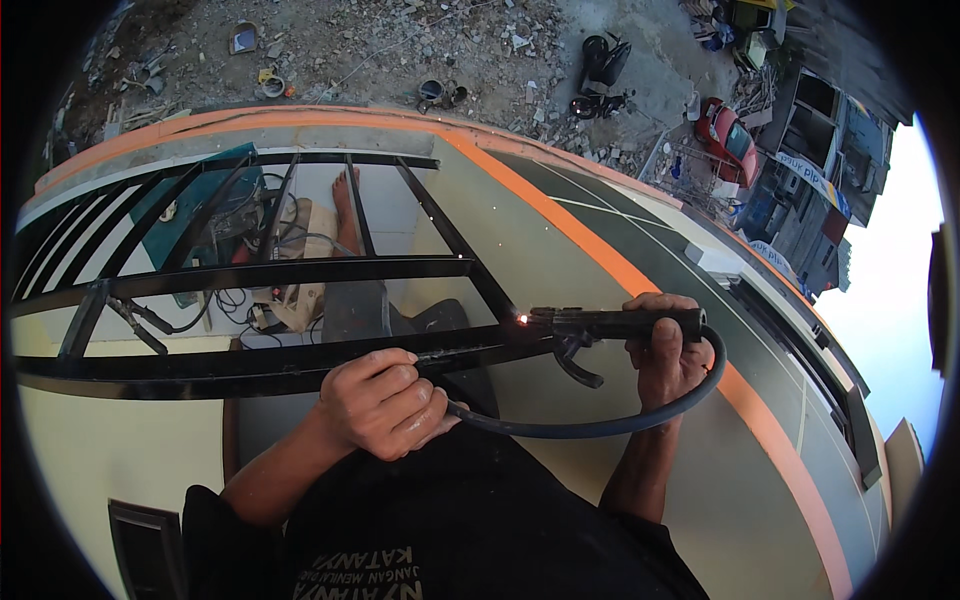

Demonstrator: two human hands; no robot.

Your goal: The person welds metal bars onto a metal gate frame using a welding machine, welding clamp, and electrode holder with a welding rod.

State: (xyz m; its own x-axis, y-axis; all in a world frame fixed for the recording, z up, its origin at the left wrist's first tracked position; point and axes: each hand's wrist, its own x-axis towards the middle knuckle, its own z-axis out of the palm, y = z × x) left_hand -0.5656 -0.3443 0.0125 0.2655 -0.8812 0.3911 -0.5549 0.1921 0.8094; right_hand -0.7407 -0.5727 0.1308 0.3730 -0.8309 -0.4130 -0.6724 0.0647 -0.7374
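My right hand [668, 355] grips a black welding electrode holder [590, 322], whose tip meets a bright glowing spot [522, 319] where bars of the black metal frame [440, 266] join. A thick black cable [620, 428] loops from the holder's back end down to my left hand [385, 405]. My left hand is closed on that cable against the frame's near rail; whether it grips the rail too, I cannot tell. A few sparks show above the spot. A clamp with a cable [140, 320] hangs on the frame at the left.
Through the bars show a bare foot [345, 205], a beige bag [312, 235], a teal board [163, 235] and tangled cables. An orange-edged ledge [560, 215] curves past the frame. Far below are rubble ground [390, 50], a scooter [600, 65], a red car [728, 140] and rooftops.
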